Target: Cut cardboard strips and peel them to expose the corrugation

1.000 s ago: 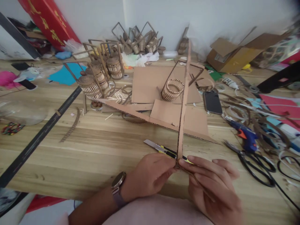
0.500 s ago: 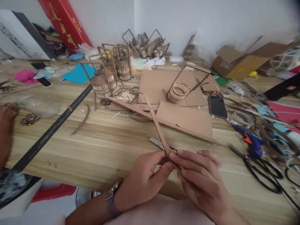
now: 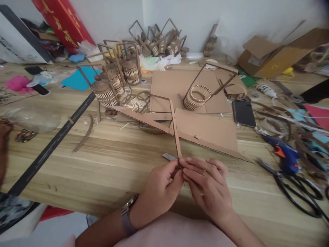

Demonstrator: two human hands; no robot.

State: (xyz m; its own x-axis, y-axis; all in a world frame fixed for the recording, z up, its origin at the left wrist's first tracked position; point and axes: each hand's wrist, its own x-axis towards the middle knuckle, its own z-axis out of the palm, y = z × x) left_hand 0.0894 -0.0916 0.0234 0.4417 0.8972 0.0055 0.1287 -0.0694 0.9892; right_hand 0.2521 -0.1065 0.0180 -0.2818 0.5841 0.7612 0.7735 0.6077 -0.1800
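Observation:
A narrow cardboard strip (image 3: 175, 133) rises from between my fingers, its far end leaning over the cut cardboard sheets. My left hand (image 3: 160, 188), with a watch on the wrist, pinches the strip's near end between thumb and forefinger. Against the same end, my right hand (image 3: 209, 187) presses its fingers and hides part of it. The blade of a cutter (image 3: 168, 157) shows just beyond my left hand; the rest is covered. Past the strip lies a folded cardboard piece (image 3: 205, 128), and behind it a small striped basket (image 3: 197, 97) with a tall handle stands on a cardboard sheet (image 3: 164, 82).
Scissors (image 3: 290, 185), a blue glue gun (image 3: 285, 154) and a phone (image 3: 244, 113) lie at the right. Lidded baskets (image 3: 105, 92) stand at the back left. A long black strip (image 3: 53, 140) crosses the left side, near another person's arm (image 3: 4, 147). An opened carton (image 3: 272, 58) is at the back right.
The cardboard strip has turned more upright, its far end shifting right, and its corrugated edge now shows. Both hands stay closed on it. The whole view has shifted slightly.

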